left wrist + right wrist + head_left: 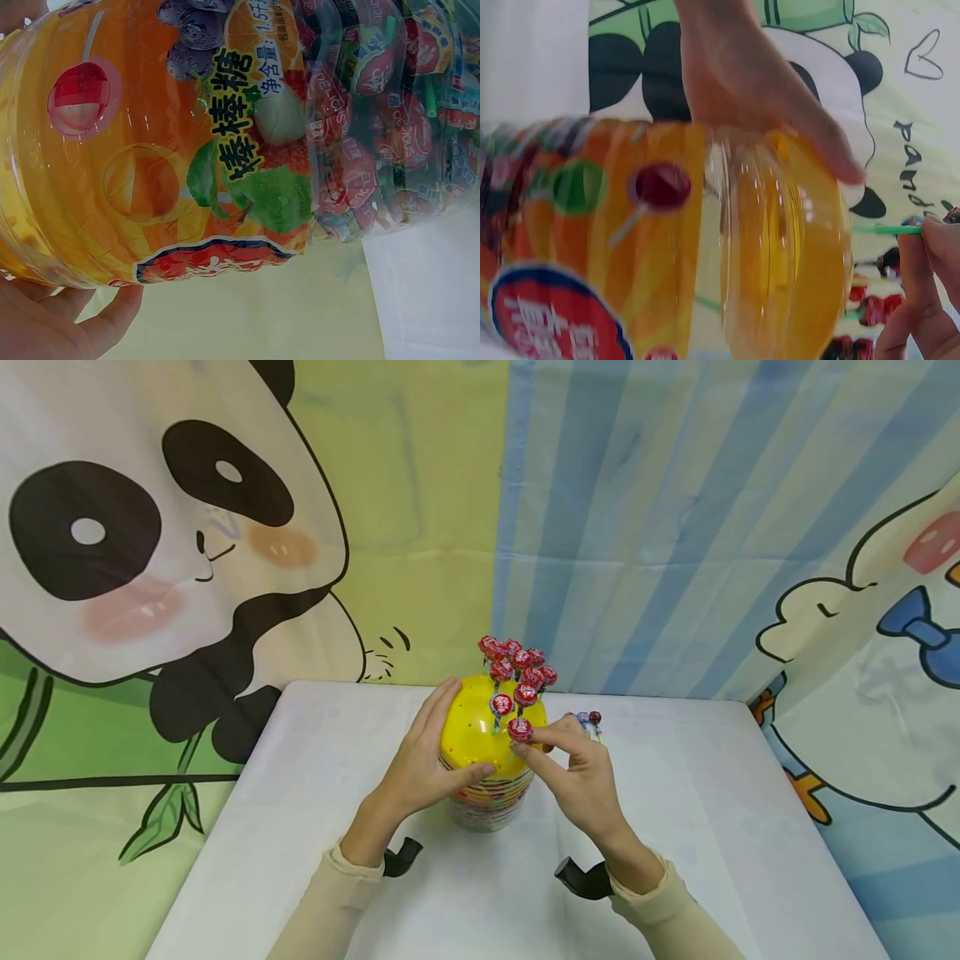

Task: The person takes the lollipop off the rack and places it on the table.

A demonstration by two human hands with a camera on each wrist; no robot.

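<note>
A clear plastic lollipop jar (491,810) with a domed yellow lid (468,739) stands upright on the table. My left hand (416,777) grips it around the lid's left side, thumb across the front. Between thumb and forefinger, my right hand (581,777) pinches a red-wrapped lollipop (520,730) close above the lid. Its green stick (889,229) points at the lid top in the right wrist view. Several more red lollipops (521,660) stand upright from the lid's far and right part. Small holes dot the bare yellow part. Wrapped lollipops (375,127) show through the jar's lower wall.
Behind the right hand, a few loose lollipops (595,718) lie on the white-covered table (697,827). A cloth backdrop (420,527) with a cartoon panda and a white bird hangs at the table's back edge. Dark camera mounts (585,878) stick out from both wrists.
</note>
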